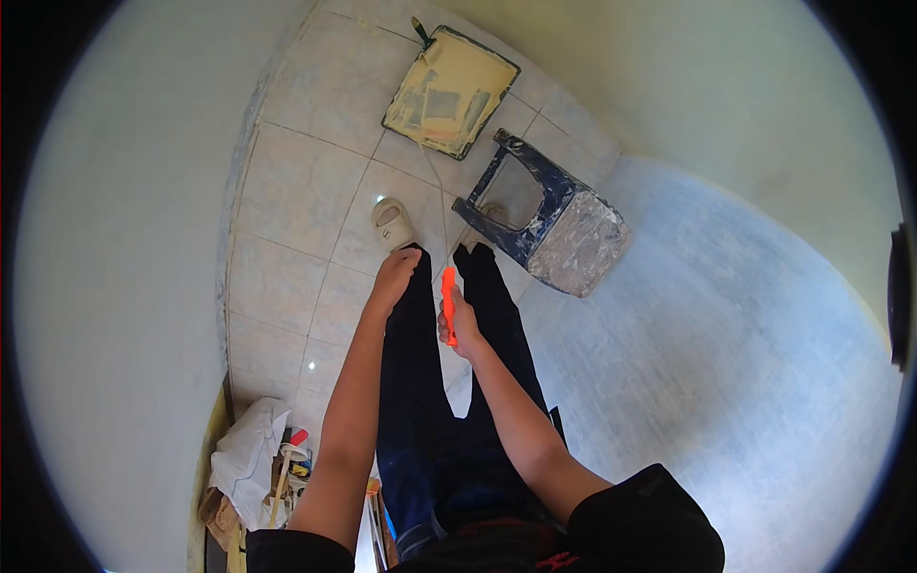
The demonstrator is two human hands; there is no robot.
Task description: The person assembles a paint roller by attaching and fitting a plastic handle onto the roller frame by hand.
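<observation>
My right hand (460, 323) is wrapped round the bright orange handle (449, 296) of a paint roller, held in front of my thighs. From the handle a thin wire rod (441, 196) runs forward to the near edge of a dark-rimmed paint tray (479, 46). Cream paint coats the tray, and the roller's head is hard to make out there. My left hand (394, 277) hangs by my left leg, fingers curled in, with nothing visible in it. At the tray's far left corner rests a paintbrush (421, 32) with a dark handle.
A dark blue, paint-spattered stool (580, 244) stands right of my feet, close to the tray. Pale walls (124, 248) rise on both sides of the tiled floor (296, 181). At lower left sit a white sack (250, 458) and assorted tools.
</observation>
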